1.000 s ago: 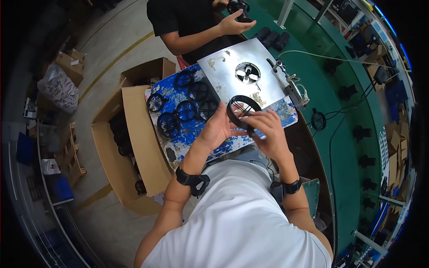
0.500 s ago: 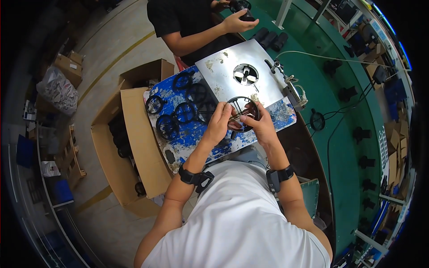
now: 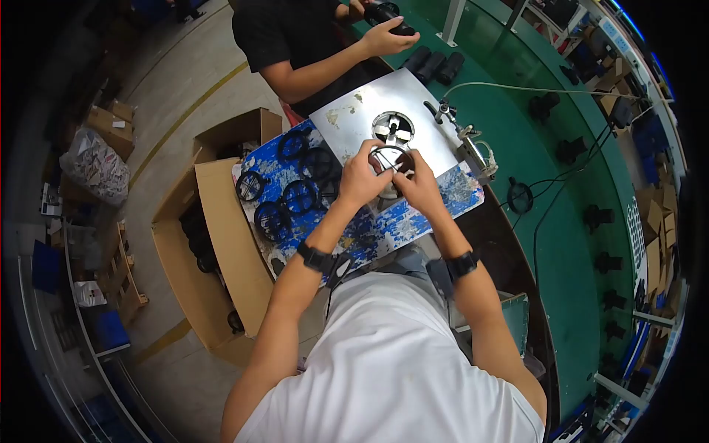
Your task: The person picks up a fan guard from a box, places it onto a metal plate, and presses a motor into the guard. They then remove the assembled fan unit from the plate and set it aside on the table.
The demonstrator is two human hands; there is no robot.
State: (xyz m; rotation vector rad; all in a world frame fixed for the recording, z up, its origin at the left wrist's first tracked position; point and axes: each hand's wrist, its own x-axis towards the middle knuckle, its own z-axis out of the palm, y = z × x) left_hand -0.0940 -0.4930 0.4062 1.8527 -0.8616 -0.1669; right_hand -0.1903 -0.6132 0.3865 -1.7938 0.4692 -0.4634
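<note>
Both hands meet over the near edge of a grey metal plate (image 3: 373,111) on the table (image 3: 561,221). The left hand (image 3: 360,179) and the right hand (image 3: 419,183) have their fingers curled shut on a black ring-shaped fan frame (image 3: 389,156), held between them just below a round hole in the plate where a fan rotor (image 3: 393,127) sits. Much of the frame is hidden by the knuckles, so its lower half cannot be made out.

Left of the hands a blue-and-white mottled board (image 3: 443,203) carries about 5 more black fan rings (image 3: 299,196), some overlapping. Beside it stands an open brown cardboard box (image 3: 221,244), flaps spread, with dark parts inside that are hard to tell apart. Further left, on the floor, lie a smaller brown carton (image 3: 111,127) and a crumpled clear plastic bag (image 3: 92,166); blue bins (image 3: 46,266) near the rim are bent and blurred by the lens.

At the top a co-worker's hand (image 3: 384,37) grips a dark cylindrical part (image 3: 385,13); the body is cut off by the frame. 3 black cylinders (image 3: 434,65) rest beyond the plate. A small metal fixture (image 3: 476,151) with a white cable stands at the plate's right edge.
</note>
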